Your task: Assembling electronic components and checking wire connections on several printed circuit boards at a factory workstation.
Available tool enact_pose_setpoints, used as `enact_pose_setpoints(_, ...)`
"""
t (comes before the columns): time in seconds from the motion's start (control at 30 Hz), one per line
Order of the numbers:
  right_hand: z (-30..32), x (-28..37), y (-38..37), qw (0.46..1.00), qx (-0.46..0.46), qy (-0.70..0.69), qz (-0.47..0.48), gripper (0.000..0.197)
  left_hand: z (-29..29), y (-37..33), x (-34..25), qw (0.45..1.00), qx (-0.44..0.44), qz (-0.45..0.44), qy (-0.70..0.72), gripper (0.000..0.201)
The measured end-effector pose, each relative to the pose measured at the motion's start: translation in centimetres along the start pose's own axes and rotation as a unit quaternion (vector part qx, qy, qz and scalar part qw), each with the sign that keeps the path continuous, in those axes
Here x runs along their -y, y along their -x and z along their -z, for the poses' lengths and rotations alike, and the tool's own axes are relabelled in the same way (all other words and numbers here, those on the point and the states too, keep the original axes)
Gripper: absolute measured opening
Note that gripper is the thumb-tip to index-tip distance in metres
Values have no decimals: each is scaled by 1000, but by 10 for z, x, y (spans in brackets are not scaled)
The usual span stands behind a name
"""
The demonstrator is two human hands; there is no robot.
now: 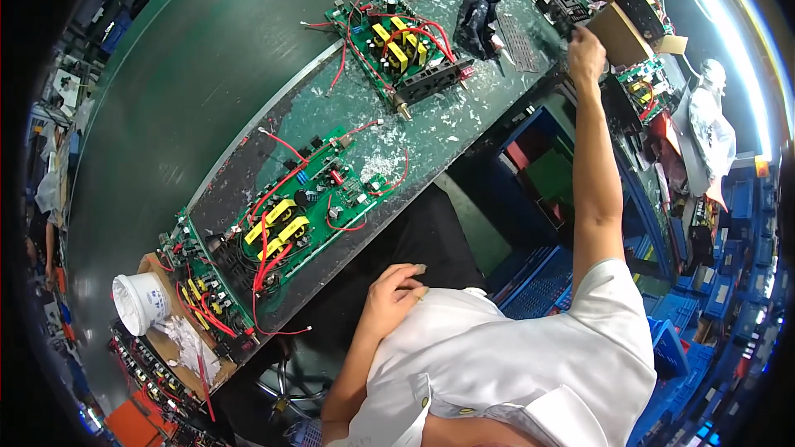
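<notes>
My right arm stretches to the far right, where my right hand is closed beside a cardboard box. Its fingertips are bent down among small black parts, and what they grip, if anything, is hidden. Near my body, my left hand hovers by the white shirt, fingers loosely bent and apart, with nothing seen in it. A green circuit board with yellow components and red wires lies on the bench ahead. Farther off sits a second circuit board with a black panel along one edge.
At left, another circuit board stands near a white tub. Black cloth and a perforated metal strip lie at the far end. White residue marks the bench. Blue crates stand below, right.
</notes>
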State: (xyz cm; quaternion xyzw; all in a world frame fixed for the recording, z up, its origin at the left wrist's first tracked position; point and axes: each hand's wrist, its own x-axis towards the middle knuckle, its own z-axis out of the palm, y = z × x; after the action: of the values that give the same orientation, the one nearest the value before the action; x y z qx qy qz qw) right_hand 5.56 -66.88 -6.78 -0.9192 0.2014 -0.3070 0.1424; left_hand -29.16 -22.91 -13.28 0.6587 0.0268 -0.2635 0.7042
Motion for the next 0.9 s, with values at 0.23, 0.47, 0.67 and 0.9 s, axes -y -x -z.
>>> enact_pose_setpoints(0.23,62,119,84,866,168,-470,9,36,5,0,-18,997,19,-44,65,43)
enact_pose_setpoints(0.47,82,205,236,595,552,-579,-74,29,58,-32,-135,921,-255,-240,169,59)
enact_pose_setpoints(0.67,72,223,271,471,651,-591,-72,26,85,-13,-124,908,-287,-207,223,33)
enact_pose_setpoints(0.9,80,224,258,434,657,-615,-43,39,80,-14,-118,897,-280,-236,248,31)
